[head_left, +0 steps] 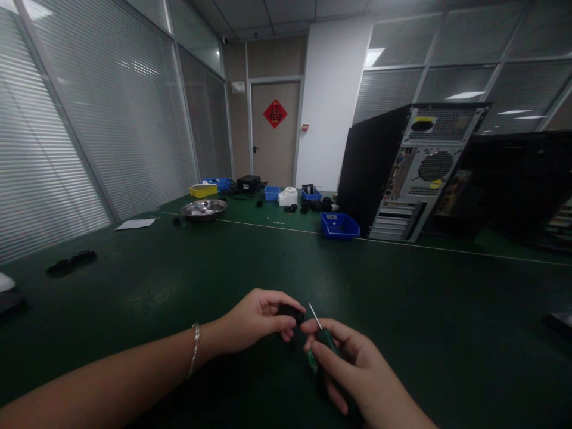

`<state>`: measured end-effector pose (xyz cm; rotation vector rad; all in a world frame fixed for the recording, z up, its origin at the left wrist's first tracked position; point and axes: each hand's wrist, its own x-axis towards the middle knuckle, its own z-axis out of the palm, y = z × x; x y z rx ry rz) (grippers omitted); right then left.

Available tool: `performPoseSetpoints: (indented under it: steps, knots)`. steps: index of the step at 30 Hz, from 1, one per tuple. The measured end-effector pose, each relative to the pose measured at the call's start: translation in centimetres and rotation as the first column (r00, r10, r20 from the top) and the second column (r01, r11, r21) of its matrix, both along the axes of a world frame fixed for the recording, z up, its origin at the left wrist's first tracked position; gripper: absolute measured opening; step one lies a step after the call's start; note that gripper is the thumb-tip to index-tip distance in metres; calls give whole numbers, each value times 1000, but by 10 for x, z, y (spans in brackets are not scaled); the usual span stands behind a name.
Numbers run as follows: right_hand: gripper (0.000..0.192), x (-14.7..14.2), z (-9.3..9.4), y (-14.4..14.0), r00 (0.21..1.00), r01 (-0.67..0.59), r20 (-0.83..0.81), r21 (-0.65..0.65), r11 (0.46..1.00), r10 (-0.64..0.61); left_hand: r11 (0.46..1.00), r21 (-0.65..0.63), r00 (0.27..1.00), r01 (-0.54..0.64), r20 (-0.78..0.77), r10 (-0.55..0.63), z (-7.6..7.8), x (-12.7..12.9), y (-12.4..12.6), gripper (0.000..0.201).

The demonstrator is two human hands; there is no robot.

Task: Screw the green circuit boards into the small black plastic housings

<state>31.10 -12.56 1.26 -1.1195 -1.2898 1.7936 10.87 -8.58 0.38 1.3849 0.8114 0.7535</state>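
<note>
Head view had both hands low in the middle, right over the green table (402,310). The left hand (254,319) was pinching a small black part (291,312) between thumb and fingertips, mostly covered by the fingers, so I couldn't tell what it actually was. The right hand (357,369) was curled round one green-handled screwdriver (319,342), its thin metal tip poking up and left, just beside the black part; whether the two were touching was hard to say. One silver bracelet (195,348) sat on the left wrist.

Further out: one computer tower (411,173) stood with its back panel facing the camera, and a second dark case (518,185) to the right of it was too dim to make out. I counted four blue bins, the nearest (339,226) right by the tower and the other three back near the far edge, plus one yellow bin (203,190), one metal bowl (204,210) and one sheet of paper (135,224). A dark flat thing (70,262) lay off to the left, unclear what. Something at the right edge was cut off.
</note>
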Motion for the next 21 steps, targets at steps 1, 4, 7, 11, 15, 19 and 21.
performPoseSetpoints:
  steps: [1,4,7,11,15,19,21]
  knots:
    - [50,0,0,0,1000,4,0,-4,1000,-4,1000,13,1000,4,-2,-4,0,-1,0,33]
    - [49,2,0,1,1000,21,-1,27,999,-21,994,112,1000,9,3,-9,0,-3,2,33]
    - [50,3,-2,3,1000,28,0,50,998,-28,984,178,1000,10,14,-13,-2,-5,4,33]
    - [49,5,-6,6,1000,27,12,85,996,-28,995,103,999,-18,53,12,-5,-7,5,38]
    - [44,6,-9,10,998,44,27,149,988,-48,997,-69,991,-40,126,49,-1,-3,-1,35]
    - [39,7,-6,11,997,72,21,200,977,-78,977,-204,986,-61,142,91,6,7,-10,32]
    - [35,7,-3,11,994,94,34,245,965,-105,965,-256,979,-63,173,110,8,12,-15,35]
